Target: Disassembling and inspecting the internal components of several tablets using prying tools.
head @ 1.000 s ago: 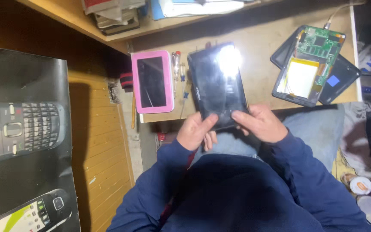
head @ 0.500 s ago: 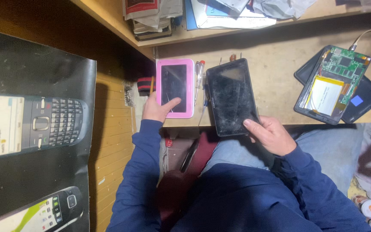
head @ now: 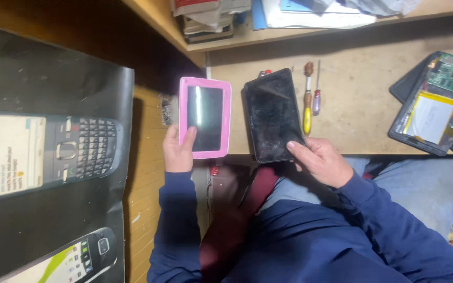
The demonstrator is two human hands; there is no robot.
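My left hand [head: 178,151] grips the lower left corner of a small tablet with a pink frame [head: 205,116], lifted at the near edge of the wooden bench [head: 357,99]. My right hand [head: 322,160] holds the lower right corner of a black tablet [head: 272,115] with a dark, scuffed screen, lying beside the pink one. Both screens are off. My blue sleeves reach up from the bottom of the view.
Two screwdrivers [head: 308,99] lie just right of the black tablet. An opened tablet [head: 436,112] showing a green circuit board and a battery sits at far right. Papers and books [head: 205,21] fill a shelf above. A dark poster with phone pictures [head: 48,157] hangs at left.
My left hand let go of the black tablet, reached left and took hold of the pink tablet. My right hand stayed on the black tablet, which now lies flatter on the bench.
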